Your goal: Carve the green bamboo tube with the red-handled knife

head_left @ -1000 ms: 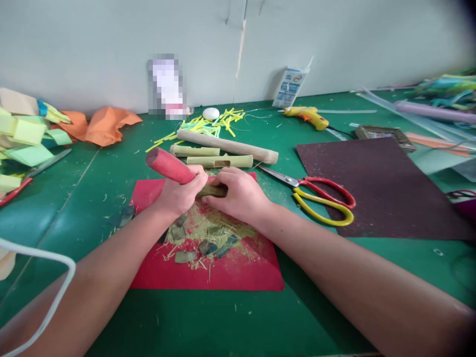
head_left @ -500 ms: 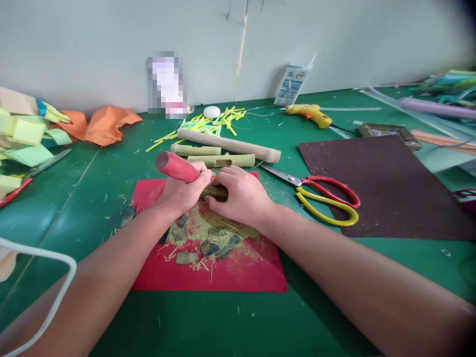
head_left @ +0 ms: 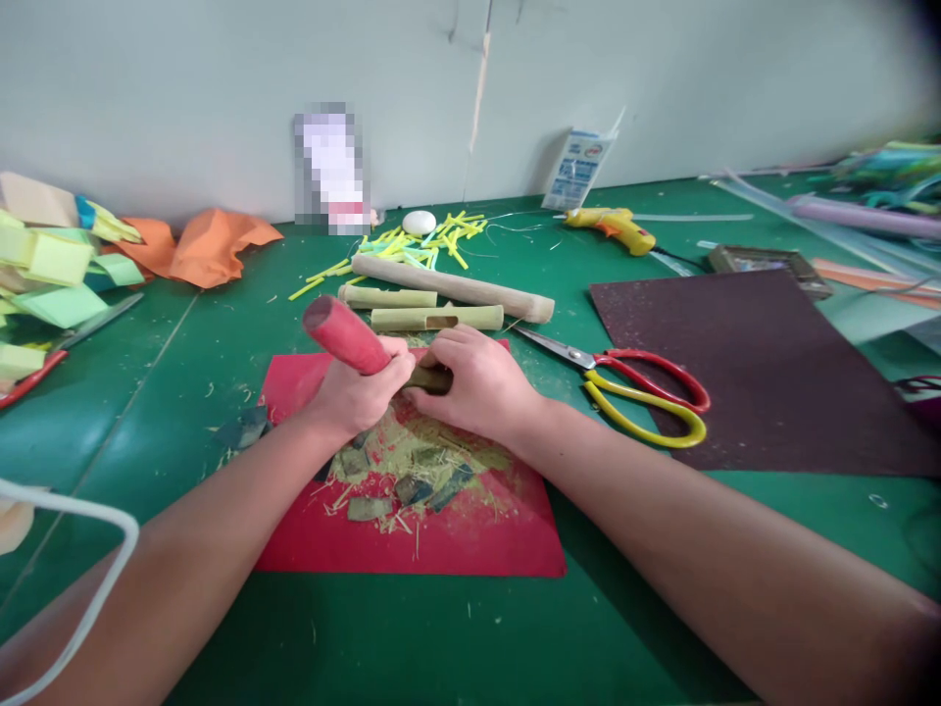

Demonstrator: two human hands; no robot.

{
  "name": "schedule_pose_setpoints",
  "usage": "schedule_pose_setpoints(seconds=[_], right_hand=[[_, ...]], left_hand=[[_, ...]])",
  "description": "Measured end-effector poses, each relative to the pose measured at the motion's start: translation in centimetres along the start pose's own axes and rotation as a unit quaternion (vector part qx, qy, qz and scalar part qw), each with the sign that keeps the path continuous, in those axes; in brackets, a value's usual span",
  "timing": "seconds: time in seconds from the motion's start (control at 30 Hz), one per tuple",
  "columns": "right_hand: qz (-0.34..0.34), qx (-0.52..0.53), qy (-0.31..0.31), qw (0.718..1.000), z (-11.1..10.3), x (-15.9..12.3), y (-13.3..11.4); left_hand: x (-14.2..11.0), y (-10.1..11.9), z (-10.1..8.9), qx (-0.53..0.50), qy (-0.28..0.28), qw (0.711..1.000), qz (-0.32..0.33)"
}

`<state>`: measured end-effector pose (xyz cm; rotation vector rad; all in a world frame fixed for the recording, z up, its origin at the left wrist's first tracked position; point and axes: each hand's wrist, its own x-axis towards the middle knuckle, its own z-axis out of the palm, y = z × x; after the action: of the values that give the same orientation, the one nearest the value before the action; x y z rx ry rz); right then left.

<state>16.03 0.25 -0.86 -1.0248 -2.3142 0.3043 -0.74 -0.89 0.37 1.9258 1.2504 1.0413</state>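
Note:
My left hand (head_left: 360, 392) is closed around the thick red handle (head_left: 345, 335) of a tool, which tilts up to the left; its working end is hidden behind my fingers. Close beside it, my right hand (head_left: 481, 378) grips a short greenish-brown bamboo piece (head_left: 430, 380), pressing it down over the red sheet (head_left: 507, 539). Pale sawdust and dark bamboo chips (head_left: 369, 509) are scattered on that sheet. Just beyond my hands lie a bamboo tube with a notch (head_left: 474, 317), another cut bamboo piece (head_left: 389, 297) and a longer pale stick (head_left: 456, 283).
Scissors (head_left: 586, 360) with red and yellow handles lie to the right, partly over a dark board (head_left: 779, 382). A yellow glue gun (head_left: 614, 231) and a carton (head_left: 578, 169) are behind. Paper blocks (head_left: 63, 260) and orange paper (head_left: 213, 248) sit at the left.
The red handle has tipped slightly towards me and my left hand has shifted a little left and down. My right hand stays on the bamboo piece.

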Motion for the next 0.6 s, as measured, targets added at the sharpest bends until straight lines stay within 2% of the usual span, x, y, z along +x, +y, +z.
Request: schedule_pose_setpoints(seconds=[0.1,0.17,0.6], right_hand=[[-0.006,-0.005,0.001,1.000,-0.01,0.02,0.10],[-0.009,-0.008,0.001,1.000,0.01,-0.02,0.11],[-0.018,-0.014,0.004,1.000,-0.01,0.07,0.15]], left_hand=[[-0.07,-0.18,0.08,-0.026,0.054,0.998,-0.001],[0.16,-0.23,0.20,-0.013,0.069,0.998,-0.006],[0.65,-0.14,0.42,0.020,0.061,0.997,-0.034]])
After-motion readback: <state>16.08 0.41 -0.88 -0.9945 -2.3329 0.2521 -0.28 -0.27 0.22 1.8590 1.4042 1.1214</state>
